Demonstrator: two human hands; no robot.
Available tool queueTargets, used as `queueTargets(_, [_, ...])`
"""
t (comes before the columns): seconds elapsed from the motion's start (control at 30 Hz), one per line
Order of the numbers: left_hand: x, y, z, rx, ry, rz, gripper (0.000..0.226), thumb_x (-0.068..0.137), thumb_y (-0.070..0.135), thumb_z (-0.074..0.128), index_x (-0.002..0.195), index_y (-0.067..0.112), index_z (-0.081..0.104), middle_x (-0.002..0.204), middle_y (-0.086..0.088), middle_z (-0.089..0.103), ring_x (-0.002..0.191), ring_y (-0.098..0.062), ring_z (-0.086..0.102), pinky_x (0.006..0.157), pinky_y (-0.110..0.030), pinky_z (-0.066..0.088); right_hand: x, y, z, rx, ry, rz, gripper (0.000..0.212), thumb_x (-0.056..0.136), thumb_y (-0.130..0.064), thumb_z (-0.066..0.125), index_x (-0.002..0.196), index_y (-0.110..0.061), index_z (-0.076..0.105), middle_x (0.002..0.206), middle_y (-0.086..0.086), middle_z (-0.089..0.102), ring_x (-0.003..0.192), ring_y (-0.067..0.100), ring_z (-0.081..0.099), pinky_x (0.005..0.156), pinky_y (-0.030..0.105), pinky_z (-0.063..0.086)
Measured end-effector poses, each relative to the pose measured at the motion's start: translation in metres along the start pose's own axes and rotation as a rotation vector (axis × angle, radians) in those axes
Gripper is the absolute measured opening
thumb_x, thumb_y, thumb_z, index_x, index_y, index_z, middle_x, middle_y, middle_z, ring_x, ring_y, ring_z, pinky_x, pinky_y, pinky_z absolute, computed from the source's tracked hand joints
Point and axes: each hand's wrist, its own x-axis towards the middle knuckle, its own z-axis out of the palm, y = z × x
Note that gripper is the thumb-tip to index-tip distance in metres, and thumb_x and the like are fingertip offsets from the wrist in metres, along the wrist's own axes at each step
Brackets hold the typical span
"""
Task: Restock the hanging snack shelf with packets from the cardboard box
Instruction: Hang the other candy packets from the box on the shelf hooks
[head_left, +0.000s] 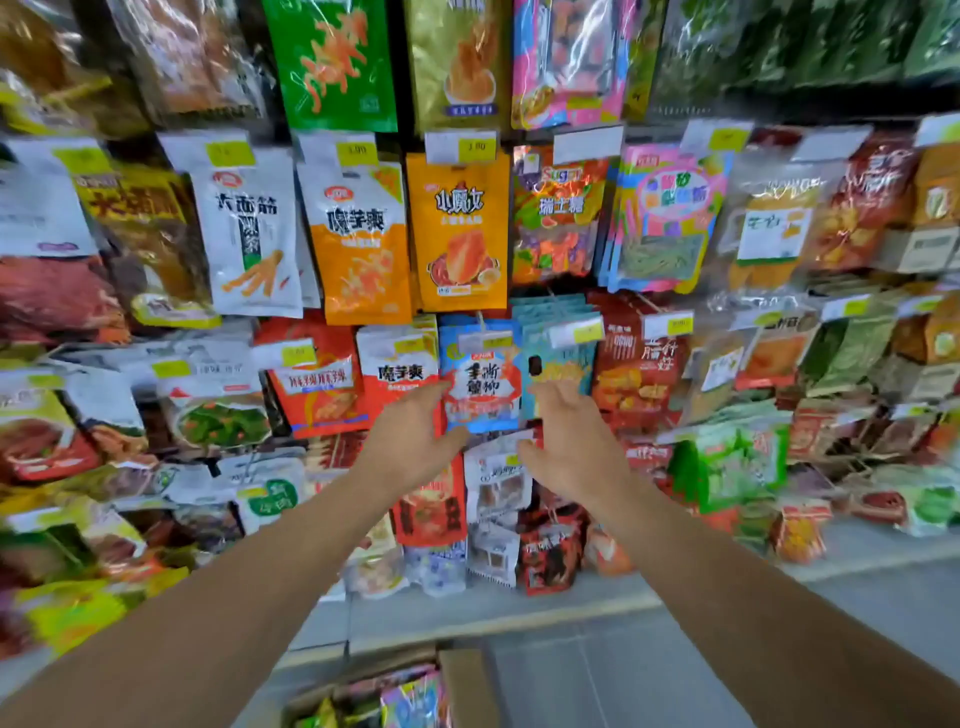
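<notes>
A blue, white and red snack packet (480, 382) hangs on a peg in the middle of the hanging shelf. My left hand (410, 441) reaches up to its left edge, fingers relaxed and spread, fingertips at the packet's side. My right hand (566, 439) is at its right edge, fingers loosely spread in front of a teal packet (558, 358). Neither hand clearly grips anything. The cardboard box (462, 686) sits on the floor at the bottom centre, with several colourful packets (405, 701) inside.
Rows of hanging packets fill the wall, each peg with a yellow price tag (475, 148). An orange packet (460, 234) hangs just above the blue one. Loose packets lie on the grey bottom ledge (597, 597). Grey floor tiles (649, 675) lie right of the box.
</notes>
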Motion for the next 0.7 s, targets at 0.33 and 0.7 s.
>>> queueTargets(0.33, [-0.123,-0.096,0.057,-0.025,-0.209,-0.154,0.06,0.094,0.039,0.059,0.147,0.018,0.041,0.148,-0.006,0.046,0.126,-0.025,0.053,0.094,-0.03,0.044,-0.099,-0.031,0.12,-0.019,-0.269,0.048,0.066,0.095,-0.036,0.057,0.151,-0.014,0.032,0.151,0.006,0.034,0.137,0.03,0.035,0.109,0.035,0.033])
queueTargets(0.7, [-0.172,-0.273,0.101,-0.079,-0.35,-0.38,0.066,0.09,0.044,0.062,0.149,0.022,0.039,0.151,-0.001,0.044,0.134,-0.023,0.047,0.106,-0.034,0.042,-0.091,-0.105,0.282,-0.005,-0.516,0.134,0.065,0.093,-0.034,0.059,0.149,-0.011,0.035,0.15,0.011,0.036,0.135,0.032,0.038,0.11,0.038,0.037])
